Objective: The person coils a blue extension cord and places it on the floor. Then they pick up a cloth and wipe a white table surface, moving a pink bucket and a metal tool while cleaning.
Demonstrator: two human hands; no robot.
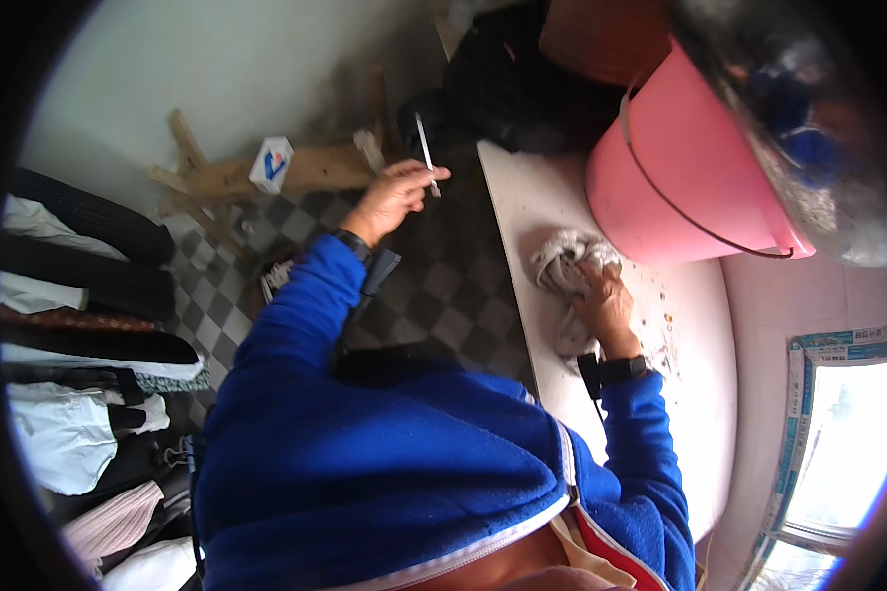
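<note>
My left hand (393,198) is raised over the checkered floor, with a thin, light-coloured stick-like object (424,148) held between its fingers. On the pale tabletop, my right hand (607,306) grips a crumpled grey-white cloth (573,258); part of the cloth hangs out below the fingers. Small dark crumbs lie on the surface beside that hand. Just beyond the cloth stands a pink plastic bucket (687,162) with a thin handle.
A wooden bench (303,168) against the wall holds a white and blue box (272,164). Clothes (59,428) hang at the left. A large clear plastic bag or cover bulges at the upper right, above a taped window (843,443). Dark cloth lies behind the table (514,192).
</note>
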